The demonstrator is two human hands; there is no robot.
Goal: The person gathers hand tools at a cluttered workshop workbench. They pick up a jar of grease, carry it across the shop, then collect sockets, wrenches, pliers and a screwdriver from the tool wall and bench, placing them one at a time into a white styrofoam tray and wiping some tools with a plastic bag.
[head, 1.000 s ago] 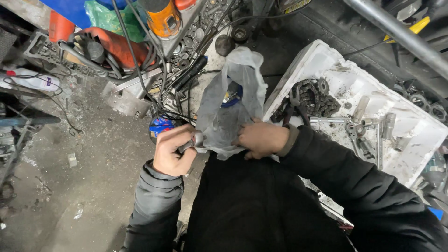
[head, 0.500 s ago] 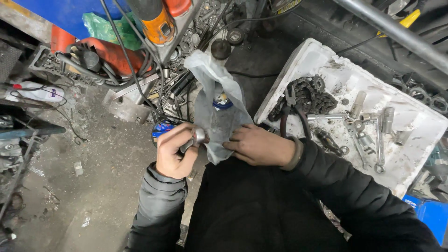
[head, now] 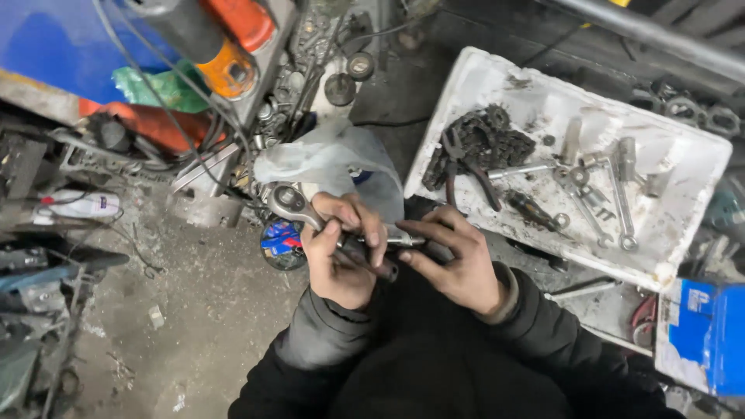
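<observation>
ratchet wrench (head: 299, 211) | I judge it heavy, stiff steel, greasy-slick; best held mid-handle | left hand (head: 341, 252) wrapped round handle | right hand (head: 454, 260) pinching its end

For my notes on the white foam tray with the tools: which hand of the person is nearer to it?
The right hand is nearer, just left of and below the white foam tray. The left hand, gripping the ratchet wrench, is farther left.
</observation>
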